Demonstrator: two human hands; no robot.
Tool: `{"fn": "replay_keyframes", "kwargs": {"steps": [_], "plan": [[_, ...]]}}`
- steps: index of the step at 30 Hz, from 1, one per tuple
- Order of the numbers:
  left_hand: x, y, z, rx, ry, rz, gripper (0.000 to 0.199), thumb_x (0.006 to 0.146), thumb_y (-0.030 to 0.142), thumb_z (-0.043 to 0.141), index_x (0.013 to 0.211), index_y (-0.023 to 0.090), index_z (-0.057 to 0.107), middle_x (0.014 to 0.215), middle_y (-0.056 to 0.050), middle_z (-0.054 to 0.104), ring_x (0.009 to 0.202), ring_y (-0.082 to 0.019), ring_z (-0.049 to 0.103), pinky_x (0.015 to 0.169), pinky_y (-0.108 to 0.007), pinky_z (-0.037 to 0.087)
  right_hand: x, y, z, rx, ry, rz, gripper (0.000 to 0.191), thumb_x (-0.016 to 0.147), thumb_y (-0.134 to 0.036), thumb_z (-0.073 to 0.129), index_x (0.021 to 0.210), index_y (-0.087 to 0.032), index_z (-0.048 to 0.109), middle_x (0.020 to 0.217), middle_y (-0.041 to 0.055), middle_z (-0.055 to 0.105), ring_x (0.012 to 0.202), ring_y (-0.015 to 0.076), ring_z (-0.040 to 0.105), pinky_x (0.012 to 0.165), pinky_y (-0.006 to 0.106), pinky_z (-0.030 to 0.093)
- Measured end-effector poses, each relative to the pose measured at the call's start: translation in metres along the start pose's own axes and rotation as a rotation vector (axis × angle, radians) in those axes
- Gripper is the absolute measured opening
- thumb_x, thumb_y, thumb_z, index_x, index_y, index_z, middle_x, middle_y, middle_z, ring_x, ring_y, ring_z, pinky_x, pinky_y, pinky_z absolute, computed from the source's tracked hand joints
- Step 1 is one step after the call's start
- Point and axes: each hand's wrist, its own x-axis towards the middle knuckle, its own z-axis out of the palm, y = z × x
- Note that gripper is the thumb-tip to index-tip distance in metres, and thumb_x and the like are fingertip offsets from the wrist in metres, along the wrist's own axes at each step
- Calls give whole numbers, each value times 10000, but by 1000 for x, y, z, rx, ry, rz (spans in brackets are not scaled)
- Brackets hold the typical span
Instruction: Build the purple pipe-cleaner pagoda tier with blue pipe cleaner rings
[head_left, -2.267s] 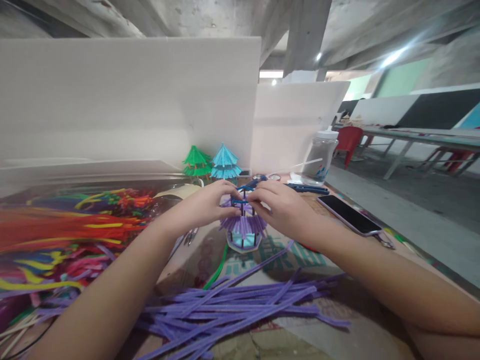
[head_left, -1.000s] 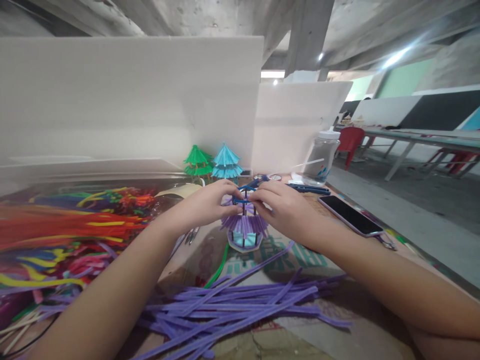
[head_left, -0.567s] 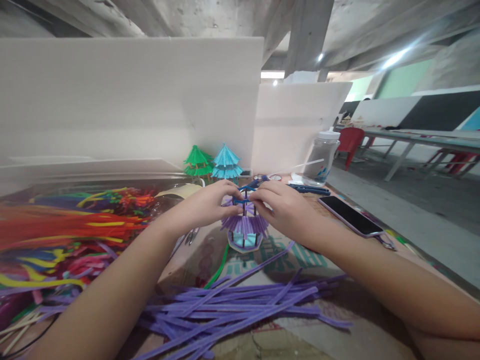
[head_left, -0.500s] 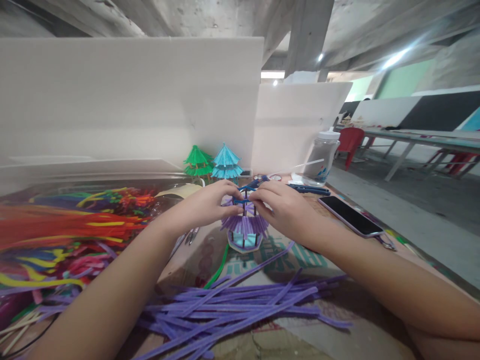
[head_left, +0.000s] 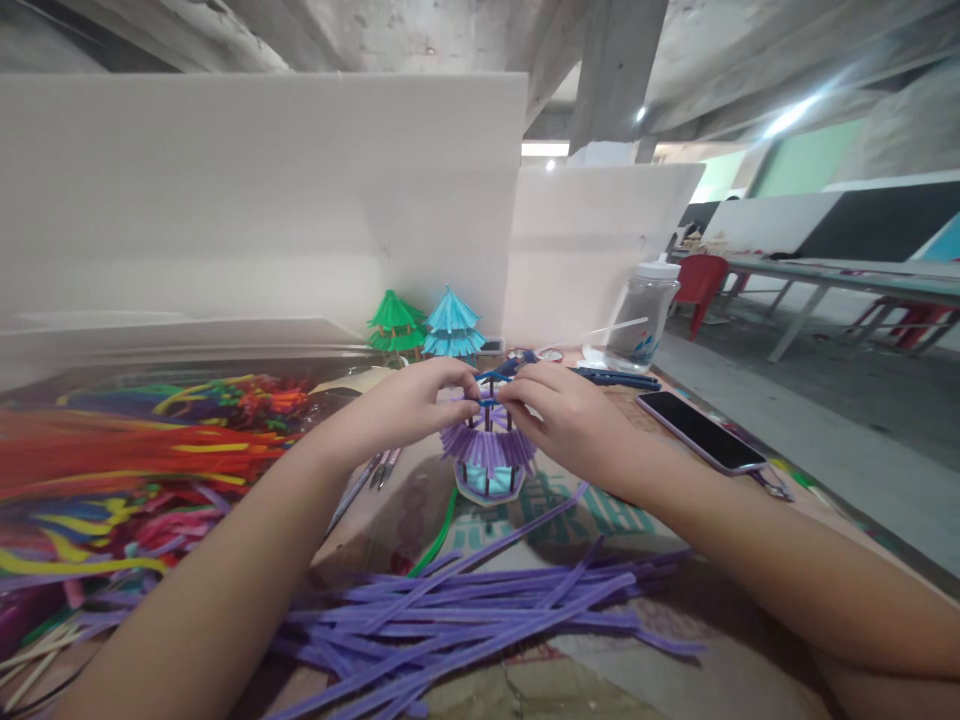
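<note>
A small pavilion model (head_left: 489, 452) stands upright in front of me, with a purple pipe-cleaner roof tier, dark posts and a pale blue octagonal base. Around its upper posts runs a blue pipe-cleaner ring (head_left: 493, 403). My left hand (head_left: 416, 405) pinches the ring's left side between thumb and fingers. On the right side, my right hand (head_left: 574, 410) has its fingers closed on the same ring; its fingertips partly hide it. Loose purple pipe cleaners (head_left: 480, 620) lie in a heap nearer to me.
Green (head_left: 394, 322) and light blue pavilion models (head_left: 451, 325) stand behind, before a white board (head_left: 262, 200). Coloured pipe cleaners (head_left: 187, 450) fill the left side. A phone (head_left: 701, 430), dark-handled pliers (head_left: 619, 379) and a clear bottle (head_left: 645, 315) are at right.
My left hand has shifted slightly left and its fingers have drawn back a little along the ring. My right hand and the pavilion model stay nearly where they were.
</note>
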Motion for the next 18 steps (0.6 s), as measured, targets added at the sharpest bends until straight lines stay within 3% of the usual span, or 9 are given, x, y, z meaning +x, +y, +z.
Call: {"fn": "replay_keyframes", "kwargs": {"steps": [18], "plan": [[0, 1, -1, -9, -11, -6, 231, 852, 405, 552, 908, 210, 662, 1057, -36, 695, 974, -224, 626, 913, -335, 465, 2, -1, -3, 26, -22, 20, 153, 966, -142, 535, 935, -129, 684, 838, 92, 680, 802, 216, 606, 728, 348, 500]]}}
